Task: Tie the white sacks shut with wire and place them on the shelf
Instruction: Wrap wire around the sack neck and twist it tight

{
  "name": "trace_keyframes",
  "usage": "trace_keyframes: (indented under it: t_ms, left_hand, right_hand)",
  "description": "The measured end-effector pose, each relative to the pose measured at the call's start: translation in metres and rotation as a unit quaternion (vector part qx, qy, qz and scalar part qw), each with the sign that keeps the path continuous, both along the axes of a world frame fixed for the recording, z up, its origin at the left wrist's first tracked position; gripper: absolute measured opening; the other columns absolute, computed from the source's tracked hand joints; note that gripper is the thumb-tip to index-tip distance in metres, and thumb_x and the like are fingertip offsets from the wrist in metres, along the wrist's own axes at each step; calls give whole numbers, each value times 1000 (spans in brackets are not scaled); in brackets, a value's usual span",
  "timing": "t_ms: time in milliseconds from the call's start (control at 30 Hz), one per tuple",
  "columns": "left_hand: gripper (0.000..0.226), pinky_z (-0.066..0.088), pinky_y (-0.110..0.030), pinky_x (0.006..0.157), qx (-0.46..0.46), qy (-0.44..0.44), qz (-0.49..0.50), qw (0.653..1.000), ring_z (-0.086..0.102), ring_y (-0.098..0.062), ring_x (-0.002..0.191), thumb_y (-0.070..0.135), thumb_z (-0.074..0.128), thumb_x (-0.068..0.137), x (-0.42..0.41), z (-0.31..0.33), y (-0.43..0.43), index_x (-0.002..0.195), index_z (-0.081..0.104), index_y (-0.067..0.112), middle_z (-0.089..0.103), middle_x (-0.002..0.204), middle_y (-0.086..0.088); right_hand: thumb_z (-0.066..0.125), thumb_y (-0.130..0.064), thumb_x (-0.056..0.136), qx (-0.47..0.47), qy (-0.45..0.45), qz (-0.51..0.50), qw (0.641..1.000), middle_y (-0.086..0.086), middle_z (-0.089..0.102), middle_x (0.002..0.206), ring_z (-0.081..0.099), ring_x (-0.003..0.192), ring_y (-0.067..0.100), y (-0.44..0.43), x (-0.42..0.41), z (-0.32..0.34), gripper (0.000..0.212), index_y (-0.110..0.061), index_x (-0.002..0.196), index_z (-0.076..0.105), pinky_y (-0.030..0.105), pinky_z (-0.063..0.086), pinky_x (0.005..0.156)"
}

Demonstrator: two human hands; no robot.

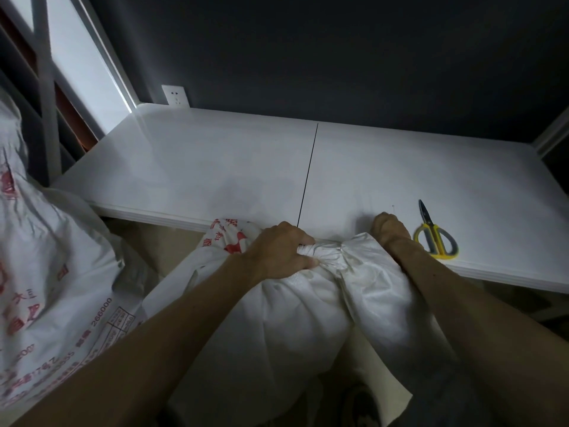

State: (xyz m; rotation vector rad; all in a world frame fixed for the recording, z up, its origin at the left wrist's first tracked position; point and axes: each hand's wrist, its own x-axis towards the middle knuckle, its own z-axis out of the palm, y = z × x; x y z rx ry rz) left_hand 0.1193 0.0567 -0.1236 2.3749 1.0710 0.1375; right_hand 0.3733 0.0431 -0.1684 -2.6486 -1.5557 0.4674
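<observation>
1. The left hand [277, 251] is gripping the gathered neck of the white sack [292, 328], with its fingers curling tightly round the bunched cloth.
2. The right hand [389, 231] is sitting on the far side of the neck, touching the loose top fold. Its fingers are lying behind that fold, so it cannot be told whether it is holding anything.
3. The sack is leaning against the front edge of the white shelf [215, 167], with its neck lying at edge level and its body hanging below. Wire at the neck is too fine to make out.
4. Scissors [435, 238] with yellow and grey handles are lying closed on the shelf, just beside the right hand.
5. A second sack [46, 272], printed in red, is sitting to the left, near the shelf end.
</observation>
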Motion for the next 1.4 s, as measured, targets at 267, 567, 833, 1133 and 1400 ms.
trace_keyframes:
  t_ms: [267,567,833,1133,1400]
  left_hand:
    - [35,49,-40,85,-5,-68,1,998,61,-24,95,34,74,82,-27,15,-19,110,71,13,67,97,-4]
    - [36,49,-32,81,-8,-173,78,982,64,-22,90,23,80,78,-67,31,-29,112,73,12,71,100,-9]
    - [42,46,-28,87,9,-211,119,970,60,-20,97,21,84,73,-73,30,-29,113,73,14,62,105,-6]
    - [38,52,-34,89,-32,-257,105,960,67,-18,97,15,84,71,-75,27,-29,108,74,10,72,105,-4]
    - [49,44,-7,89,-85,-295,105,946,63,-3,97,6,89,63,-74,33,-29,109,74,10,69,109,3]
  right_hand:
    - [59,2,88,227,369,-38,900,10,63,73,56,61,15,11,-69,91,25,-10,66,63,28,50,66]
    - [63,14,82,168,449,45,876,19,68,78,69,64,27,-9,-132,117,17,5,96,60,28,61,64]
    - [67,2,77,111,371,96,917,9,75,78,69,72,21,-10,-153,120,11,-7,71,72,34,58,77]
    - [62,-12,76,-31,306,133,942,7,74,94,68,89,20,-12,-151,124,16,-13,81,77,38,54,89]
    - [69,-38,71,-111,337,105,929,12,74,102,70,98,25,-13,-149,118,35,-10,91,76,44,52,95]
